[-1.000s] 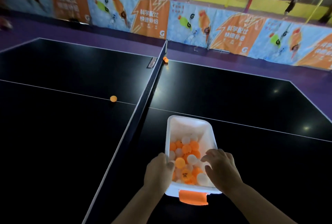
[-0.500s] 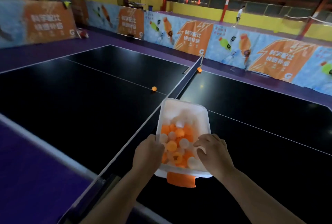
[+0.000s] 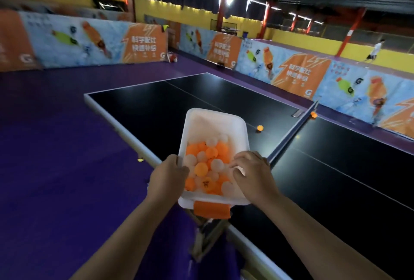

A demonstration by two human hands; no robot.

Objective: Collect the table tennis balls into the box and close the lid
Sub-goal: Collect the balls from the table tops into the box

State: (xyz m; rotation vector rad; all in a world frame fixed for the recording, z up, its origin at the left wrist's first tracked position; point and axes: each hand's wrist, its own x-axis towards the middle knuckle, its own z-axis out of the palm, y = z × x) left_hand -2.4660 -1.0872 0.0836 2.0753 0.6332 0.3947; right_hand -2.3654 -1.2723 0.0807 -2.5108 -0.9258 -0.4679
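Observation:
A white plastic box (image 3: 215, 120) with an orange latch (image 3: 211, 210) is held in the air over the near edge of the black table (image 3: 156, 109). It holds several orange and white balls (image 3: 207, 167), heaped at its near end. My left hand (image 3: 168, 178) grips its left rim and my right hand (image 3: 253, 176) grips its right rim. One orange ball (image 3: 260, 127) lies on the table left of the net (image 3: 289, 134). Another orange ball (image 3: 314, 114) sits by the far net post. No lid is in view.
Purple floor (image 3: 56, 156) spreads to the left, with a small yellowish ball (image 3: 140, 159) on it under the table edge. Printed barriers (image 3: 300, 75) ring the court. A person (image 3: 374, 52) stands far right behind them. The net clamp (image 3: 208, 237) juts out below the box.
The box has come up off the table and swung left with both hands on it. My view has turned left, past the net, toward the table's left half.

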